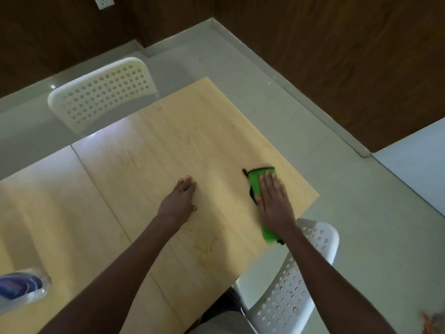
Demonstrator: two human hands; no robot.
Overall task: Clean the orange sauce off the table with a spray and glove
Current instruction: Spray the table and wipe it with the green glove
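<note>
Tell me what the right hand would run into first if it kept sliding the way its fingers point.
Nothing on the table, as far as this view shows. The right hand lies flat on the green glove, fingers aimed at the table's far right edge; past that edge is only floor.

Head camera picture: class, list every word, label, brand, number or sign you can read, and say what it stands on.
No text can be read anywhere.
Spray bottle: its dark blue label is too blurred to read.
Green glove, table, chairs and wall socket: no writing visible.
</note>
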